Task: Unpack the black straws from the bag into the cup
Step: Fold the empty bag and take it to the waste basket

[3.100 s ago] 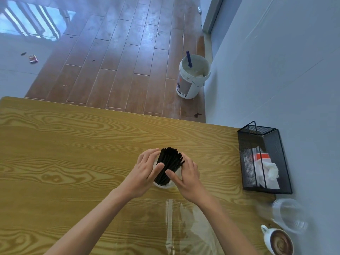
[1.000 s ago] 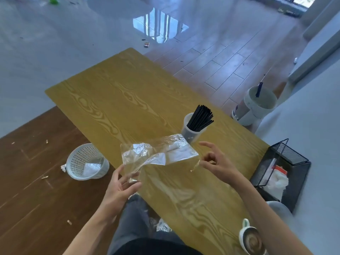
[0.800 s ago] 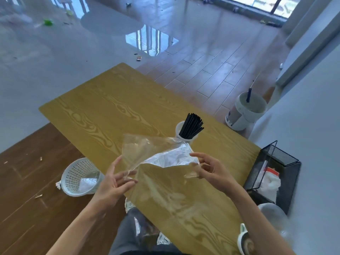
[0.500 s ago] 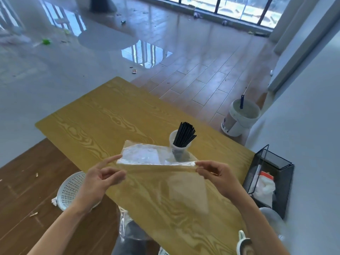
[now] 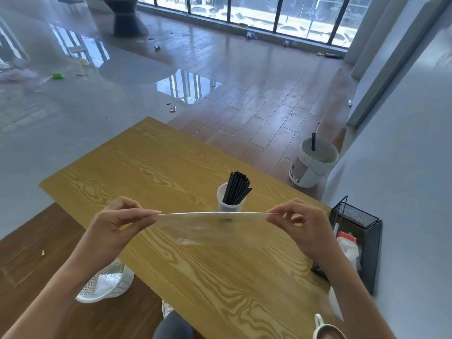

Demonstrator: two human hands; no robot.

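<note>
We find the clear bag (image 5: pixel 215 228) stretched flat above the bench (image 5: pixel 146 172), the left hand (image 5: pixel 115 223) pinching one end and the right hand (image 5: pixel 303 223) pinching the other. Just beyond and between the hands, the straws (image 5: pixel 237 187) stand bundled in the cup (image 5: pixel 223 204).

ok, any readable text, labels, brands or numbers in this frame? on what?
None readable.
White bucket on the floor: label patch on its side, too blurred to read.
Red-and-white packet in the black mesh holder: no lettering legible.
Bag, cup, black straws: no print visible.
</note>
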